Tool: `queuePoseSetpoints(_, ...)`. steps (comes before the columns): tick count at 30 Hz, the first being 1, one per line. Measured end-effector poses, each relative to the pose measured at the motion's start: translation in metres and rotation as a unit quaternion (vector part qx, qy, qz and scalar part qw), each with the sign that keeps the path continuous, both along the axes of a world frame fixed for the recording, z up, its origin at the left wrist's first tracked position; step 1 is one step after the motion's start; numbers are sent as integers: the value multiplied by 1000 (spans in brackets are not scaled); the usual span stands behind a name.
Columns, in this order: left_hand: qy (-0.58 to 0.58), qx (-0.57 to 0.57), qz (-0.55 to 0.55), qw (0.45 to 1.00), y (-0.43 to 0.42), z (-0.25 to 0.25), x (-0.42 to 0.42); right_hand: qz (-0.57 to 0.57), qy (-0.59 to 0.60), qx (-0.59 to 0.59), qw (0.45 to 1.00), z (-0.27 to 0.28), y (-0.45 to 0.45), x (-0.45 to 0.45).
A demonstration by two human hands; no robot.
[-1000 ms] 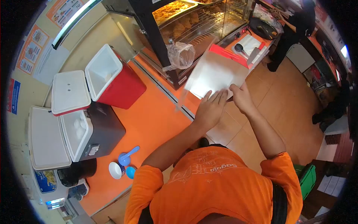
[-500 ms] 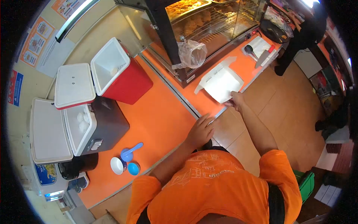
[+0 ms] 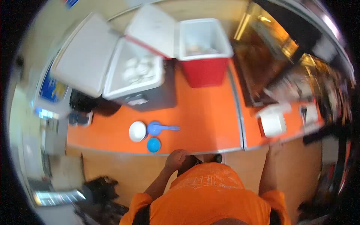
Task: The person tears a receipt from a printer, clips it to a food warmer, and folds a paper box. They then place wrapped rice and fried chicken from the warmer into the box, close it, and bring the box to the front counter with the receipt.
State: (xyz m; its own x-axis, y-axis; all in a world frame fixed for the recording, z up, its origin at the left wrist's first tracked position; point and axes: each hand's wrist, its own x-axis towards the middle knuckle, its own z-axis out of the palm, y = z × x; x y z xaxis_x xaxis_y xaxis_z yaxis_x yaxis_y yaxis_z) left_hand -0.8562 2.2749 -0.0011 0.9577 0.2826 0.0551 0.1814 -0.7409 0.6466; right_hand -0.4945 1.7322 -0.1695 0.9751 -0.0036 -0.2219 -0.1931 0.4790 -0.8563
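My left hand (image 3: 176, 160) is at the counter's front edge, its fingers loosely bent and apart, with nothing seen in it. My right hand (image 3: 275, 147) is smeared by motion at the edge on the right, just below an opened white takeaway box (image 3: 273, 125); I cannot tell whether they touch. Nearest my left hand are a turquoise cup (image 3: 153, 144), a white bowl (image 3: 138, 131) and a blue scoop (image 3: 165, 128) with its handle pointing right.
Behind stand an open grey cooler (image 3: 150, 99) with white bundles inside and an open red cooler (image 3: 205, 73). A lit food warmer (image 3: 262, 63) is at the right. Blurred utensils on a white sheet (image 3: 310, 113) lie beyond the box. The orange counter (image 3: 210, 120) has a metal seam.
My view has swung left, bringing the coolers to the middle. My right hand was at the box's near edge and now shows below it. My left hand has moved nearer the cups.
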Motion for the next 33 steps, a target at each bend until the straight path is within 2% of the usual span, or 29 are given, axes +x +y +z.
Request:
queuePoseSetpoints(1, -16, -23, 47, 999, 13, 2, -14, -195, -32, -276, 941, 35, 45, -23)
queuePoseSetpoints(2, -95, -26, 90, 991, 25, 23, -24, -351, 30, -462, 814, 89, 103, -49)
queuePoseSetpoints(4, -130, 14, 278, 952, 63, -7, -63, -232, -50, -471, 849, 71, 157, -64)
queuePoseSetpoints(5, -167, 13, 347, 923, 86, -6, -78, -144, -89, -405, 899, 103, 220, -81)
queuePoseSetpoints(6, -203, 14, 412, 888, 105, -4, -87, -53, -124, -333, 933, 162, 293, -98)
queuePoseSetpoints(8, -280, -34, 538, 794, 162, -26, -112, 87, -264, -209, 938, 248, 407, -113)
queuePoseSetpoints(10, -279, -89, 581, 760, 221, -47, -137, 174, -389, -167, 889, 324, 499, -114)
queuePoseSetpoints(11, -275, -95, 581, 760, 250, -61, -145, 198, -437, -176, 860, 351, 538, -109)
queuePoseSetpoints(12, -204, 26, 559, 803, 275, -76, -151, 225, -480, -187, 827, 374, 573, -102)
queuePoseSetpoints(13, -128, 147, 523, 830, 293, -87, -151, 268, -482, -244, 798, 398, 609, -95)
queuePoseSetpoints(14, 20, 104, 568, 816, 298, -68, -137, 312, -477, -298, 766, 416, 645, -87)
queuePoseSetpoints(15, 34, 98, 563, 820, 298, -68, -134, 352, -436, -298, 773, 429, 688, -85)
queuePoseSetpoints(16, 55, 139, 569, 808, 299, -69, -130, 404, -393, -370, 738, 444, 724, -82)
queuePoseSetpoints(18, 80, 178, 563, 803, 305, -77, -123, 489, -408, -486, 599, 421, 775, -49)
queuePoseSetpoints(20, 119, 147, 576, 795, 303, -85, -132, 573, -383, -597, 411, 384, 805, -23)
queuePoseSetpoints(22, 110, 147, 554, 812, 303, -93, -145, 619, -353, -670, 210, 329, 817, -4)
queuePoseSetpoints(23, 98, 142, 545, 820, 306, -96, -145, 616, -345, -673, 219, 330, 824, -8)
queuePoseSetpoints(25, 111, 133, 540, 824, 306, -86, -134, 695, -259, -670, -15, 336, 837, -26)
queuePoseSetpoints(26, 127, 122, 547, 819, 307, -82, -134, 700, -250, -669, -6, 320, 828, -23)
queuePoseSetpoints(28, 127, 129, 555, 812, 308, -104, -145, 691, -354, -625, 79, 292, 813, -18)
queuePoseSetpoints(29, 127, 134, 573, 799, 307, -116, -152, 693, -347, -626, 84, 287, 810, -19)
queuePoseSetpoints(31, 130, 128, 562, 807, 305, -91, -137, 658, -299, -683, 103, 303, 815, -30)
queuePoseSetpoints(32, 131, 121, 557, 811, 304, -83, -132, 659, -294, -684, 105, 275, 809, -27)
queuePoseSetpoints(33, 131, 120, 554, 814, 304, -89, -136, 635, -301, -709, 66, 235, 803, -25)
